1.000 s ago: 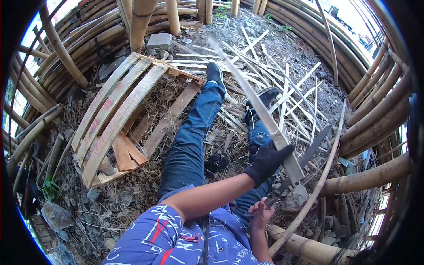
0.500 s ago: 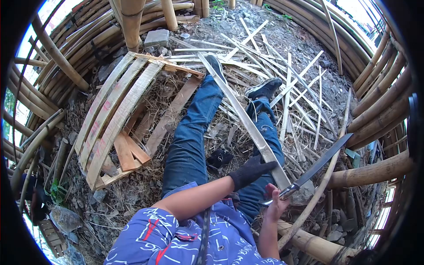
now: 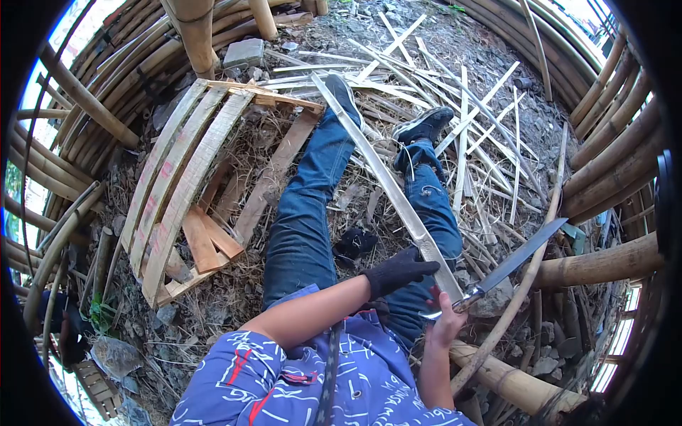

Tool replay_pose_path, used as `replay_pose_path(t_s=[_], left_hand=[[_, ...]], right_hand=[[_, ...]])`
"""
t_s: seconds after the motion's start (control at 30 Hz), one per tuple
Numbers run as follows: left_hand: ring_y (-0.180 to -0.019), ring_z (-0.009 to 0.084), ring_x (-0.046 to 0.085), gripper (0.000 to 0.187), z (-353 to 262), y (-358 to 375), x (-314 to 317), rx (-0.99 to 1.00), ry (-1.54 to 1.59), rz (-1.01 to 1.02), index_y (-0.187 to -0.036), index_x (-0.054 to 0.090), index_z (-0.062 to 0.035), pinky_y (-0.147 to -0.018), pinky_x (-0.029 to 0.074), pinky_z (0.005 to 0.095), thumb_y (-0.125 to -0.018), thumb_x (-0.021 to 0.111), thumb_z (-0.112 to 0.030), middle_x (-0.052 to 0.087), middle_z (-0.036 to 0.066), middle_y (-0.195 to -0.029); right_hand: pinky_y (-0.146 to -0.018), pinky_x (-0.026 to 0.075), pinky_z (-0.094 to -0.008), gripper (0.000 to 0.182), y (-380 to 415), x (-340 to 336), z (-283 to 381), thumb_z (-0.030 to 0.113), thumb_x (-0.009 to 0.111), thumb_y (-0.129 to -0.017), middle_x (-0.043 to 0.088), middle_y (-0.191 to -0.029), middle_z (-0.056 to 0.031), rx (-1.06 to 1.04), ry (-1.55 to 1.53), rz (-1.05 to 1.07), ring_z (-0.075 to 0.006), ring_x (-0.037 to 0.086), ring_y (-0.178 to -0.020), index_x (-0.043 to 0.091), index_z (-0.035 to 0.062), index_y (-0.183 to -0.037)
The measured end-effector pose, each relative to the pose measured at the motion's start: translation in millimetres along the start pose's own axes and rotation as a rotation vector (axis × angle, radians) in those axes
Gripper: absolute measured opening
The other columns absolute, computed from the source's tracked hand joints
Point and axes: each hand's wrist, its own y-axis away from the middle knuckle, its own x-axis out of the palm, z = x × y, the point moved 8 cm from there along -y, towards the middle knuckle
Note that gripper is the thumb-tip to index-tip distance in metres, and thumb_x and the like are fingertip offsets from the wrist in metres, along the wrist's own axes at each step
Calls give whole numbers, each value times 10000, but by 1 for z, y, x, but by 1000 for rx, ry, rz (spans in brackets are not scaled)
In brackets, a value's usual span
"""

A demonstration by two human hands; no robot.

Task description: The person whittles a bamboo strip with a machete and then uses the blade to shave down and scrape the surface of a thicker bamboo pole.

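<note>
Machete [image 3: 522, 256] and bamboo strip [image 3: 378, 170], both held.
Your right hand [image 3: 444, 324] clasps the machete's handle [image 3: 468, 301], blade [image 3: 533, 248] outward, probably for safety; your gloved left hand [image 3: 399, 273] grips the bamboo strip's near end, perhaps steadying it, pointed toward your left shoe [image 3: 343, 92].

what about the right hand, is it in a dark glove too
No, the right hand is bare, while the left hand is gloved.

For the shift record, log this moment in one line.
left hand: gloved, holding bamboo strip | right hand: bare, holding knife | slatted crate: on ground
</note>
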Motion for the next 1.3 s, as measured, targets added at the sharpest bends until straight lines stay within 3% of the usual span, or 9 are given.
replay_pose_path(t_s=[0.27, 0.33, 0.4, 0.5, 0.57, 0.67, 0.8, 1.13, 1.3], left_hand=[[-817, 171, 628, 466, -1, 3, -15, -126, -191, 143, -1059, 622, 1, -723, 506, 324, -838, 653, -407, 660, 109, -923], [-768, 183, 626, 395, -28, 6, -48, 89, -818, 23, -977, 642, -7, -684, 495, 340, -824, 661, -370, 658, 132, -841], [-784, 262, 631, 298, -60, 4, -86, 134, -863, -178, -960, 633, -17, -730, 494, 372, -768, 683, -241, 642, 173, -842], [-1059, 370, 544, 420, -128, -4, -106, 855, -1403, -592, -1093, 592, -95, -905, 429, 447, -674, 623, -119, 587, 181, -1084], [-1151, 361, 485, 320, -127, -41, -112, 990, -1678, -580, -1012, 639, -136, -966, 373, 477, -696, 608, -168, 578, 164, -1091], [-1119, 300, 501, 169, -111, -101, -146, 700, -1966, -434, -836, 690, -174, -987, 341, 497, -750, 560, -240, 613, 100, -1018], [-1009, 265, 567, 144, -135, -128, -149, 562, -2056, -380, -845, 676, -165, -956, 377, 478, -745, 584, -211, 647, 65, -883], [-632, 298, 601, 134, -236, -25, -83, 1257, -1620, -249, -678, 579, -104, -628, 478, 413, -631, 652, -205, 561, 93, -620], [-524, 305, 581, 186, -227, 33, -77, 1292, -1555, -275, -623, 549, -107, -519, 466, 422, -599, 683, -234, 507, 94, -522]], right_hand=[[-605, 558, -302, 391, 5, -9, 3, 56, 647, -777, 641, -981, -176, 11, -52, -77, -249, 672, -811, 503, -54, -1123], [-615, 555, -298, 403, 4, -9, 10, 80, 638, -775, 633, -974, -178, 32, -87, -52, -253, 671, -794, 497, -50, -1129], [-626, 554, -301, 419, 2, -18, 11, 77, 629, -777, 628, -973, -174, 55, -116, -58, -260, 668, -793, 483, -35, -1154], [-623, 549, -305, 462, 4, -27, 13, 82, 622, -781, 628, -965, -171, 92, -151, -71, -264, 668, -784, 452, -28, -1196], [-618, 545, -309, 476, 5, -29, 16, 106, 615, -783, 633, -926, -176, 111, -156, -21, -259, 667, -765, 442, -59, -1195], [-618, 547, -312, 456, 13, -34, 34, 123, 622, -771, 639, -900, -184, 112, -130, -71, -255, 667, -764, 477, -81, -1152], [-643, 561, -322, 344, 5, -64, 24, 127, 630, -762, 664, -889, -152, 184, -202, -133, -238, 673, -771, 550, -20, -1063], [-575, 568, -305, 178, -34, -124, 52, 230, 632, -816, 660, -756, -64, 192, -541, -191, -169, 643, -673, 596, 90, -919], [-582, 575, -329, 244, -36, -133, 71, 304, 619, -850, 636, -810, -31, 141, -621, -121, -170, 645, -713, 592, 100, -982]])
